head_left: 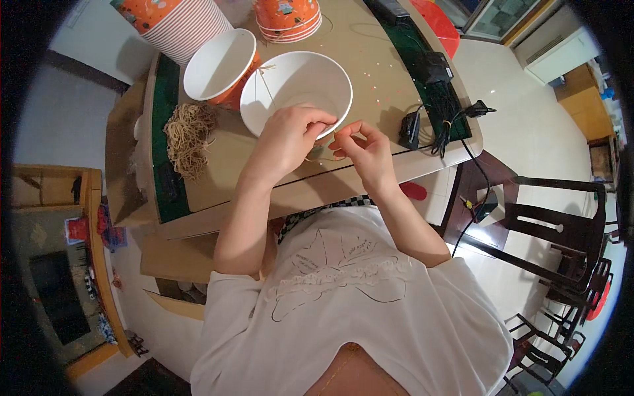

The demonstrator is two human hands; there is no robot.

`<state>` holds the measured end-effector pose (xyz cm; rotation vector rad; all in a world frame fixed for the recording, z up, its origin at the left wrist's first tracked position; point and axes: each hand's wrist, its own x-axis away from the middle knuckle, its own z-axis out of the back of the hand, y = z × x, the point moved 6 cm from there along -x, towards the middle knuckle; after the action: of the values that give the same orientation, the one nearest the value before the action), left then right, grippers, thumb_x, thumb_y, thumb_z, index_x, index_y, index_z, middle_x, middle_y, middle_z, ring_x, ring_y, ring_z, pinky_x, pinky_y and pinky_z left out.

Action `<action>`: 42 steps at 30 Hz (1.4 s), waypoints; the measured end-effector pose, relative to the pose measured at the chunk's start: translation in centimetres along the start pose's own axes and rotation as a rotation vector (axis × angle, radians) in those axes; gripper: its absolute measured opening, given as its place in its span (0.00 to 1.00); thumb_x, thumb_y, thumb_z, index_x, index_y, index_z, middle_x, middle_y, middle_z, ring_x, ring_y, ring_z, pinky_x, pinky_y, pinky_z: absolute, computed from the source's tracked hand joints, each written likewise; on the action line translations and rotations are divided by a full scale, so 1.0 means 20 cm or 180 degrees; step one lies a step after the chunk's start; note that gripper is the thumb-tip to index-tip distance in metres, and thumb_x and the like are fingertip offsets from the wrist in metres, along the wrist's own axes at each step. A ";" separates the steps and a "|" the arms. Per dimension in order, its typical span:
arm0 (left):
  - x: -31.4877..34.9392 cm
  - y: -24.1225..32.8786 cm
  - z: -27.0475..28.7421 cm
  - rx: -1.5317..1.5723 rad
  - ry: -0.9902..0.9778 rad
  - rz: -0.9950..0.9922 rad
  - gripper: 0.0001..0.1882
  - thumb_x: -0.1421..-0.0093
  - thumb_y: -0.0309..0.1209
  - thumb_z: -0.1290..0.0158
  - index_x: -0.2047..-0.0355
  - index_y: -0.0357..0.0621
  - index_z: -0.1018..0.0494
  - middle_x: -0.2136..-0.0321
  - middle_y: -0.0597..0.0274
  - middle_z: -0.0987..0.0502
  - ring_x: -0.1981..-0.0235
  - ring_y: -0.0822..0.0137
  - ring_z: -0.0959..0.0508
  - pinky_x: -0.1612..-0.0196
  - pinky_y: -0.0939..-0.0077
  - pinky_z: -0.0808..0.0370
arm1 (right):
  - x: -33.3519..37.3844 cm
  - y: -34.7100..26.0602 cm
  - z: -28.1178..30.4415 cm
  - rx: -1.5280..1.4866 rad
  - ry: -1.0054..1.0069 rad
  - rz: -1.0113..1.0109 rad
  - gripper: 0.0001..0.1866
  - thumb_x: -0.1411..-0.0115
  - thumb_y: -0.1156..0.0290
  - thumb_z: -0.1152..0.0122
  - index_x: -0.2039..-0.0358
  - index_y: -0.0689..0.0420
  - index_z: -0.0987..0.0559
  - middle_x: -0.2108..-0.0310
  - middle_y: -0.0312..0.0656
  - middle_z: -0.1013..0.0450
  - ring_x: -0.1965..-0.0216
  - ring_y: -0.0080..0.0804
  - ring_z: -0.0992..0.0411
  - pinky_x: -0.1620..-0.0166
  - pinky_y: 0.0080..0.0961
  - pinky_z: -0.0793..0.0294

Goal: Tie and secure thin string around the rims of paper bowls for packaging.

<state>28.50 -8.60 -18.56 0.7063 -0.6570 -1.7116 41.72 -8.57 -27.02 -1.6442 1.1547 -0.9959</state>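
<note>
A white-lined paper bucket [300, 72] stands tilted toward me near the front of the table. My left hand [288, 138] is closed at its near rim, with the thumb and fingers pinched at the wall. Just outside that rim my right hand [365, 150] pinches a thin piece of twine, part of which shows below the fingers. The fingertips of both hands nearly meet. Another length of twine [266, 84] hangs over the bucket's far left wall and runs down inside it. The bucket's near outer side is mostly hidden by my hands.
A second orange paper bucket [218, 66] stands at the left, beside a tangled twine heap [188, 138]. Behind are stacked buckets [188, 33] and a shorter stack [288, 20]. Black cables [446, 119] and an adapter [409, 130] lie at the right table edge, near a dark wooden chair [555, 224].
</note>
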 end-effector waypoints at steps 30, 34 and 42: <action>0.00 0.01 0.07 0.0532 0.0645 -0.0116 0.03 0.45 0.22 0.47 0.71 0.36 0.30 0.74 0.54 0.25 0.75 0.59 0.23 0.70 0.69 0.28 | -0.10 -0.45 -0.12 0.2703 -0.0667 0.1624 0.09 0.49 0.72 0.35 0.68 0.60 0.21 0.65 0.44 0.29 0.77 0.32 0.30 0.71 0.26 0.29; 0.04 0.04 0.09 0.0517 0.0449 -0.0326 0.08 0.47 0.23 0.44 0.66 0.38 0.30 0.70 0.57 0.25 0.69 0.63 0.24 0.64 0.71 0.28 | -0.13 -0.42 -0.13 0.2775 -0.0799 0.1471 0.07 0.49 0.73 0.35 0.71 0.61 0.22 0.68 0.42 0.28 0.77 0.31 0.30 0.71 0.26 0.29; 0.26 0.01 0.21 -0.1239 0.0098 -0.0494 0.12 0.53 0.24 0.41 0.67 0.41 0.28 0.69 0.56 0.25 0.65 0.56 0.25 0.62 0.64 0.28 | -0.15 -0.39 -0.12 0.2507 -0.1090 0.1526 0.06 0.47 0.74 0.38 0.70 0.61 0.24 0.72 0.41 0.28 0.73 0.30 0.28 0.67 0.24 0.29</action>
<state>24.33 -13.32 -16.25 0.5155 -0.2380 -1.8960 40.75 -4.72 -19.24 -0.8078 0.7249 -0.6846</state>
